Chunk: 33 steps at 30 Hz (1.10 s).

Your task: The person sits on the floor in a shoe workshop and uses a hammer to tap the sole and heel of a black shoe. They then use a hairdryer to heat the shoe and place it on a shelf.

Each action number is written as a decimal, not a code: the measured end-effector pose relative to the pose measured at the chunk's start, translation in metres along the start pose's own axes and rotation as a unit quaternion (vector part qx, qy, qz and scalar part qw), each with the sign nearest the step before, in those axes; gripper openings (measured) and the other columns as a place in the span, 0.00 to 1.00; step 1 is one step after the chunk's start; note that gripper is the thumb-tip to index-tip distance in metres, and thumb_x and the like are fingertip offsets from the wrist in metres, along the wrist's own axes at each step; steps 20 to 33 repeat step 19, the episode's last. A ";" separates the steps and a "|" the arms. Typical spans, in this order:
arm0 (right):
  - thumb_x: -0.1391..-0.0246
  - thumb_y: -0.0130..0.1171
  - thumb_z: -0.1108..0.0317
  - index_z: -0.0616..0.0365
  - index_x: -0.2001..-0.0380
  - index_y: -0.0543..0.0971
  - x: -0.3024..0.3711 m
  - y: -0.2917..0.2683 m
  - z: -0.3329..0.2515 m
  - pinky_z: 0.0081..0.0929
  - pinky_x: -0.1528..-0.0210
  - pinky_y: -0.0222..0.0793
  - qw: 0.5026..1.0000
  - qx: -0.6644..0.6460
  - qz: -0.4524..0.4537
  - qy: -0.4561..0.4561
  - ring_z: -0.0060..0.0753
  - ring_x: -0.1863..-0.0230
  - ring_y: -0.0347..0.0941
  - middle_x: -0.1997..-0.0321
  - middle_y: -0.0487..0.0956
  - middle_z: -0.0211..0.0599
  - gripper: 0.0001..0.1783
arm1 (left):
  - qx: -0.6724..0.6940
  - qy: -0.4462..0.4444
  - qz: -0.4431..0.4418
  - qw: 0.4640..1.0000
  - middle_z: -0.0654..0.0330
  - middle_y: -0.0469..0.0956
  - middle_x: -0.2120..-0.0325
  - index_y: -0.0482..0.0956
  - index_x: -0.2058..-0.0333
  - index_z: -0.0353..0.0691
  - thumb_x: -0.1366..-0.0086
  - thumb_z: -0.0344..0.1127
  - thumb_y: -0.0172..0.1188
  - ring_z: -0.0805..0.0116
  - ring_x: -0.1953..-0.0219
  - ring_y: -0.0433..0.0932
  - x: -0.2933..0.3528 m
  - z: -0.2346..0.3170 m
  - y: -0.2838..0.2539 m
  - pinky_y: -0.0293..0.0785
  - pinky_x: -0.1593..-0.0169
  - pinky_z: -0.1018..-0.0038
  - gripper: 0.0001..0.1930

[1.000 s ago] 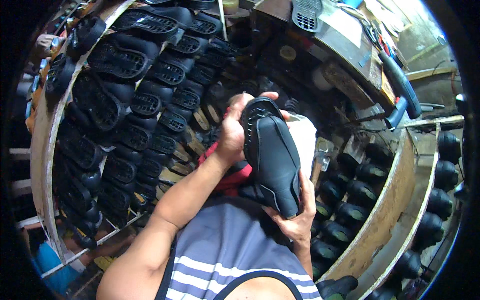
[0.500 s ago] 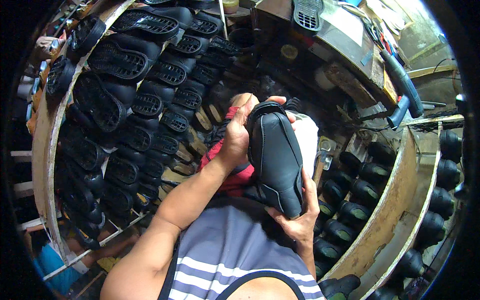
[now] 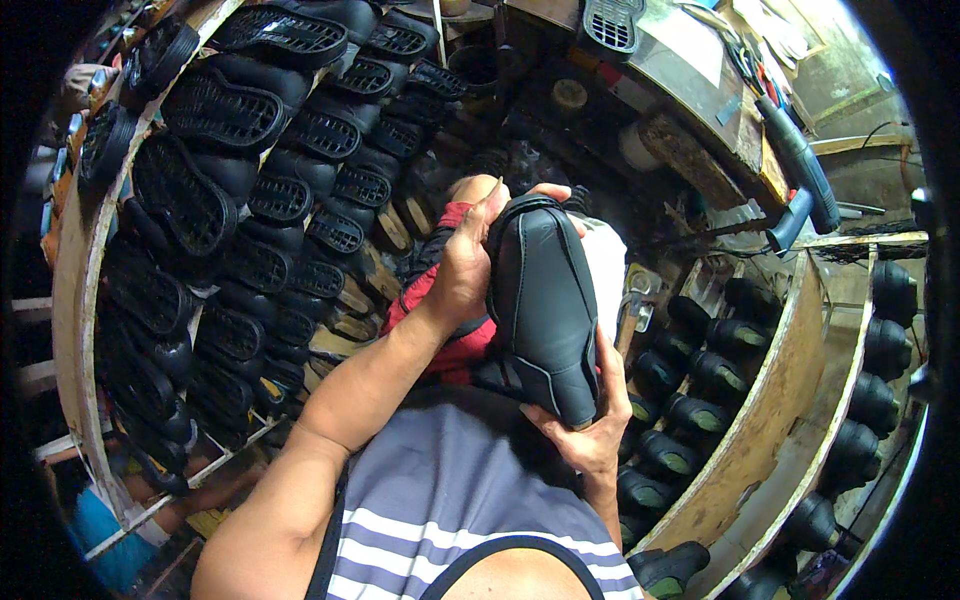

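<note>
A black shoe (image 3: 548, 290) with pale seam lines is held in front of my chest, its wider end away from me. My left hand (image 3: 468, 262) grips that far end, the thumb along the left side and the fingers over the far edge and round the right. A dark rim, perhaps part of a sole, shows under the left fingers. At the narrow near end, my right hand (image 3: 590, 420) holds the shoe between thumb and fingers. The shoe's underside is hidden from view.
Racks of black shoes with soles (image 3: 225, 110) facing out fill the left side. Shoe uppers (image 3: 700, 415) stand in rows at the right beside wooden shelf boards (image 3: 770, 400). A worktable (image 3: 680, 75) at the far right bears a loose sole (image 3: 612, 25) and a heat gun (image 3: 800, 165).
The shoe and both hands appear slightly further left, with the whole view shifted too. The shoe's far end is turned a little, showing less of the dark rim. Both grips stay.
</note>
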State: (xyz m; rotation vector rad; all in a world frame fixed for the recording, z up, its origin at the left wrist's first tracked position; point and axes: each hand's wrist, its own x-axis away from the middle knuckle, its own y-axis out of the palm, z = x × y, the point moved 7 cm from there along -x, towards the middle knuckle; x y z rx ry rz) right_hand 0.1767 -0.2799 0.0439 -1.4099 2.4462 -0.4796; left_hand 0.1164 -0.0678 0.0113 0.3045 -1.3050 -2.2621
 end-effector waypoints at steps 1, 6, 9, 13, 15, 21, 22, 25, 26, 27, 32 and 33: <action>0.62 0.86 0.68 0.70 0.23 0.62 0.000 0.000 0.000 0.39 0.26 0.67 1.000 -0.004 0.001 0.002 0.42 0.31 0.74 0.31 0.75 0.48 0.63 | 0.000 -0.001 0.000 1.000 0.38 0.82 0.44 0.67 0.31 0.36 0.19 0.66 0.34 0.43 0.42 0.83 0.000 0.000 0.000 0.80 0.36 0.48 0.39; 0.62 0.86 0.67 0.71 0.23 0.62 0.000 0.002 0.003 0.39 0.26 0.67 1.000 -0.012 -0.001 0.018 0.43 0.30 0.74 0.31 0.75 0.50 0.64 | 0.014 -0.004 -0.007 1.000 0.38 0.83 0.45 0.68 0.31 0.36 0.19 0.67 0.35 0.44 0.42 0.84 -0.001 0.001 0.002 0.80 0.36 0.48 0.39; 0.62 0.87 0.66 0.71 0.23 0.62 0.000 0.002 0.002 0.39 0.26 0.66 1.000 -0.007 -0.001 0.012 0.43 0.30 0.74 0.30 0.74 0.51 0.65 | 0.008 -0.001 -0.007 1.000 0.38 0.83 0.45 0.68 0.31 0.36 0.19 0.67 0.36 0.44 0.42 0.84 -0.001 0.001 0.002 0.81 0.37 0.48 0.39; 0.62 0.87 0.66 0.71 0.23 0.62 0.001 0.004 0.003 0.39 0.24 0.65 1.000 -0.023 0.003 0.020 0.44 0.28 0.73 0.28 0.74 0.52 0.65 | -0.027 0.009 -0.002 1.000 0.37 0.83 0.45 0.68 0.31 0.35 0.19 0.66 0.36 0.43 0.42 0.84 -0.002 0.003 0.001 0.81 0.37 0.48 0.39; 0.62 0.87 0.66 0.71 0.23 0.62 0.001 0.004 0.003 0.39 0.24 0.65 0.999 -0.031 0.003 0.027 0.44 0.28 0.72 0.27 0.73 0.52 0.65 | -0.014 0.007 -0.004 1.000 0.37 0.83 0.45 0.68 0.31 0.35 0.19 0.66 0.36 0.43 0.43 0.84 -0.001 0.003 0.002 0.81 0.37 0.48 0.39; 0.60 0.86 0.66 0.70 0.22 0.61 0.002 0.004 0.004 0.40 0.23 0.64 0.999 -0.027 -0.004 0.030 0.45 0.26 0.71 0.26 0.72 0.53 0.64 | -0.017 0.009 -0.010 1.000 0.36 0.83 0.45 0.68 0.31 0.36 0.20 0.67 0.37 0.42 0.42 0.84 -0.001 0.003 0.002 0.80 0.36 0.47 0.40; 0.60 0.86 0.66 0.70 0.22 0.61 0.002 0.004 0.004 0.40 0.23 0.64 0.999 -0.027 -0.004 0.030 0.45 0.26 0.71 0.26 0.72 0.53 0.64 | -0.017 0.009 -0.010 1.000 0.36 0.83 0.45 0.68 0.31 0.36 0.20 0.67 0.37 0.42 0.42 0.84 -0.001 0.003 0.002 0.80 0.36 0.47 0.40; 0.60 0.86 0.66 0.70 0.22 0.61 0.002 0.004 0.004 0.40 0.23 0.64 0.999 -0.027 -0.004 0.030 0.45 0.26 0.71 0.26 0.72 0.53 0.64 | -0.017 0.009 -0.010 1.000 0.36 0.83 0.45 0.68 0.31 0.36 0.20 0.67 0.37 0.42 0.42 0.84 -0.001 0.003 0.002 0.80 0.36 0.47 0.40; 0.60 0.86 0.66 0.70 0.22 0.61 0.002 0.004 0.004 0.40 0.23 0.64 0.999 -0.027 -0.004 0.030 0.45 0.26 0.71 0.26 0.72 0.53 0.64 | -0.017 0.009 -0.010 1.000 0.36 0.83 0.45 0.68 0.31 0.36 0.20 0.67 0.37 0.42 0.42 0.84 -0.001 0.003 0.002 0.80 0.36 0.47 0.40; 0.60 0.86 0.66 0.70 0.22 0.61 0.002 0.004 0.004 0.40 0.23 0.64 0.999 -0.027 -0.004 0.030 0.45 0.26 0.71 0.26 0.72 0.53 0.64 | -0.017 0.009 -0.010 1.000 0.36 0.83 0.45 0.68 0.31 0.36 0.20 0.67 0.37 0.42 0.42 0.84 -0.001 0.003 0.002 0.80 0.36 0.47 0.40; 0.60 0.86 0.66 0.70 0.22 0.61 0.002 0.004 0.004 0.40 0.23 0.64 0.999 -0.027 -0.004 0.030 0.45 0.26 0.71 0.26 0.72 0.53 0.64 | -0.017 0.009 -0.010 1.000 0.36 0.83 0.45 0.68 0.31 0.36 0.20 0.67 0.37 0.42 0.42 0.84 -0.001 0.003 0.002 0.80 0.36 0.47 0.40; 0.60 0.86 0.66 0.70 0.22 0.61 0.002 0.004 0.004 0.40 0.23 0.64 0.999 -0.027 -0.004 0.030 0.45 0.26 0.71 0.26 0.72 0.53 0.64 | -0.017 0.009 -0.010 1.000 0.36 0.83 0.45 0.68 0.31 0.36 0.20 0.67 0.37 0.42 0.42 0.84 -0.001 0.003 0.002 0.80 0.36 0.47 0.40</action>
